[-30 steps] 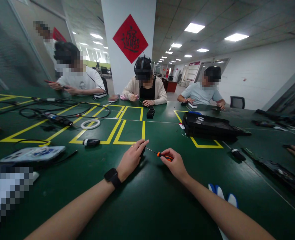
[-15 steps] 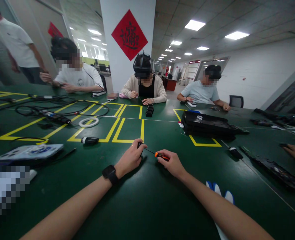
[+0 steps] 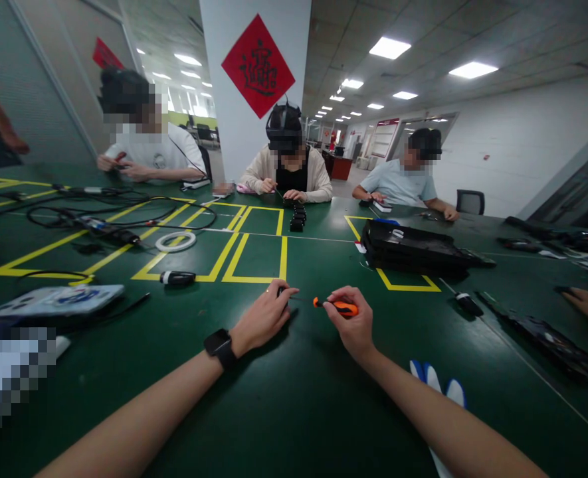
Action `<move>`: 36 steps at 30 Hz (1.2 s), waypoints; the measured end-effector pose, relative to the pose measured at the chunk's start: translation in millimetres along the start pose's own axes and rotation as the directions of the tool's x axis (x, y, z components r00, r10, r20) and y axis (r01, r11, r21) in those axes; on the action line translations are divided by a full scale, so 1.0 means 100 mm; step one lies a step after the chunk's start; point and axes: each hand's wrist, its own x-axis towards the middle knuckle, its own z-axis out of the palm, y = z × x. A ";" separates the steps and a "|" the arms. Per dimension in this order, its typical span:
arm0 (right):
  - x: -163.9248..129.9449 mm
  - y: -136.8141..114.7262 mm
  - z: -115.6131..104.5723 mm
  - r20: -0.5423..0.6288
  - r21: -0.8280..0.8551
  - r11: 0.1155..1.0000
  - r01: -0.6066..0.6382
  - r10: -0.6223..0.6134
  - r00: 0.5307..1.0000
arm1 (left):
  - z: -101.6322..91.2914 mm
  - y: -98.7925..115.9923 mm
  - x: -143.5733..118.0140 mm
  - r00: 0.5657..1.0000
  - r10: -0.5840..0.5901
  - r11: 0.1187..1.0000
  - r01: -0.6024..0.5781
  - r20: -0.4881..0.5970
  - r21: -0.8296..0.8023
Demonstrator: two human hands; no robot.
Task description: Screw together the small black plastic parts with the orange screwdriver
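L hand (image 3: 264, 317) pinches a small black part (image 3: 282, 291) on the green table (image 3: 294, 398), R hand (image 3: 352, 323) fisted on an orange-handled screwdriver (image 3: 337, 306), tip apparently (blurred) off the part; risk: tip skids, part shifts under the light pinch.

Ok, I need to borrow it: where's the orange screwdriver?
In the head view, the orange screwdriver is in the right hand, centre table, beside the left hand.
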 end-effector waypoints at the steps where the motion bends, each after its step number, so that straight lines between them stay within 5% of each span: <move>1: -0.02 -0.04 0.00 0.005 0.017 0.999 0.042 -0.042 0.999 | 0.01 0.02 0.00 1.000 0.006 0.999 -0.006 0.004 -0.044; 6: -0.13 -0.15 0.02 0.201 0.045 0.985 0.167 -0.173 0.964 | 0.10 0.05 0.00 0.999 -0.049 0.943 0.046 -0.001 -0.329; 10: -0.13 -0.12 0.03 0.222 -0.037 0.977 0.208 -0.195 0.955 | 0.12 0.02 0.00 0.988 -0.139 0.855 0.157 0.074 -0.494; 16: -0.13 -0.03 0.04 0.200 -0.015 0.991 0.133 -0.127 0.971 | 0.11 0.07 0.01 0.983 -0.160 0.819 0.185 0.094 -0.543; 23: -0.14 -0.01 0.06 0.228 -0.051 0.967 0.251 -0.234 0.945 | 0.11 0.03 0.06 0.987 -0.119 0.763 0.159 0.106 -0.627; 36: -0.18 0.04 0.12 0.202 -0.108 0.991 0.077 -0.054 0.978 | 0.12 0.01 0.07 0.967 -0.169 0.716 0.253 0.191 -0.650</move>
